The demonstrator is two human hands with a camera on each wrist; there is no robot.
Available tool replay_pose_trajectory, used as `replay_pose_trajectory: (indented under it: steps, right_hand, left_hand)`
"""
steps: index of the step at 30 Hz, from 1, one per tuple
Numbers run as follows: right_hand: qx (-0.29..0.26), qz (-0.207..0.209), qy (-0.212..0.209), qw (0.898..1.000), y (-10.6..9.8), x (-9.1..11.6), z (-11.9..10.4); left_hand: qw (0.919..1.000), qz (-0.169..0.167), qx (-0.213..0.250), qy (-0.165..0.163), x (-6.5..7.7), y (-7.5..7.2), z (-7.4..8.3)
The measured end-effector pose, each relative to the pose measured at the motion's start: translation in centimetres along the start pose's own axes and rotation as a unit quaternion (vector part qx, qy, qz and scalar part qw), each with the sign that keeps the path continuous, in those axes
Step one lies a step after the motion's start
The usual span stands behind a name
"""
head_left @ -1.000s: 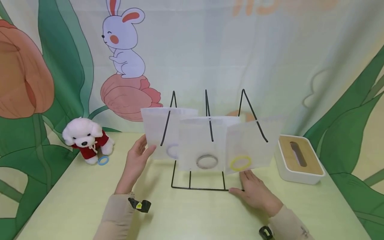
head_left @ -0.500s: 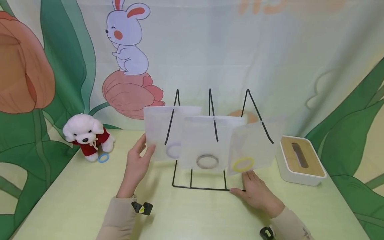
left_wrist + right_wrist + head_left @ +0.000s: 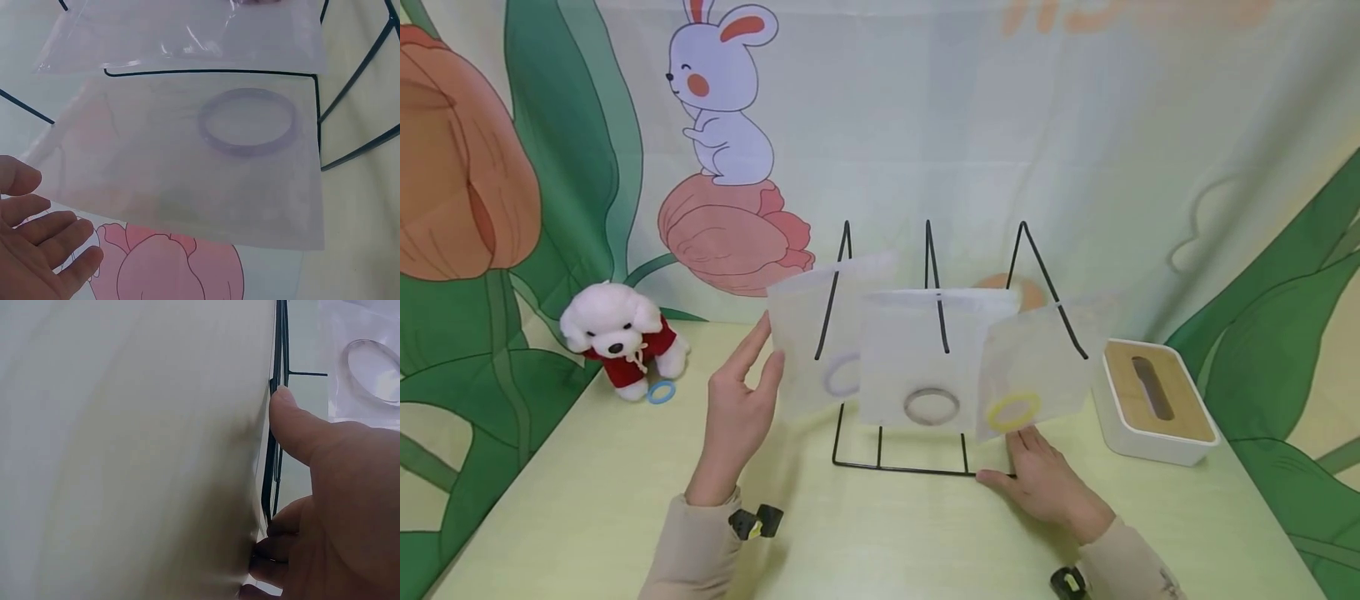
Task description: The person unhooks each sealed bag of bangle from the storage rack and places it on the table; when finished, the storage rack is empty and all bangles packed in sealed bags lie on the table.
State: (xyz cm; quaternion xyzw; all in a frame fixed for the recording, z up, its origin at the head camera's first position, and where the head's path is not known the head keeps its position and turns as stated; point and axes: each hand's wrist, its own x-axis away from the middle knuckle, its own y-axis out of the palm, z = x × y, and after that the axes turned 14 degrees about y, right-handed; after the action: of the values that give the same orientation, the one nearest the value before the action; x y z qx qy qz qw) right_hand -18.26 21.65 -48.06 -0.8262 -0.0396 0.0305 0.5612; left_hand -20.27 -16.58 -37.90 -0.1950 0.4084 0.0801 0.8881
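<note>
A black wire rack (image 3: 900,471) stands on the table with three arms. From each hangs a translucent plastic bag: the left bag (image 3: 805,333) shows a pale purple ring (image 3: 206,128), the middle bag (image 3: 917,350) a grey-brown ring (image 3: 905,406), the right bag (image 3: 1045,358) a yellow ring (image 3: 992,414). My left hand (image 3: 741,408) is beside the left bag's outer edge, fingers loosely extended; in the left wrist view they look apart from the plastic. My right hand (image 3: 1052,479) rests low on the rack's front right base bar, thumb along it, other fingertips partly hidden under the right bag.
A white plush dog (image 3: 617,325) in a red top sits at the left, a blue ring (image 3: 651,392) by its paw. To the right stands a white tissue box (image 3: 1150,450) with a wooden lid. A printed curtain (image 3: 1097,150) hangs behind the table.
The left bag has swung to a tilt, its outer top corner lower than before. My left hand's fingers have spread and come off its edge. The right hand keeps its place on the rack.
</note>
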Motion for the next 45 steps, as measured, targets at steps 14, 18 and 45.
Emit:
replay_pose_trajectory:
  steps: [14,18,45]
  right_hand:
    - [0.008,-0.024,0.017,1.000,0.1,-0.1,0.3]
    - [0.004,-0.038,0.023,0.999,0.1,-0.1,0.3]
    - [-0.002,-0.066,0.037,0.997,-0.3,0.2,0.1]
  left_hand:
    - [0.9924,0.043,-0.035,0.110,0.0,0.4,3.7]
    - [0.9926,0.040,-0.040,0.108,0.0,0.4,4.0]
    - [0.9897,0.064,-0.055,0.116,1.2,1.2,1.0]
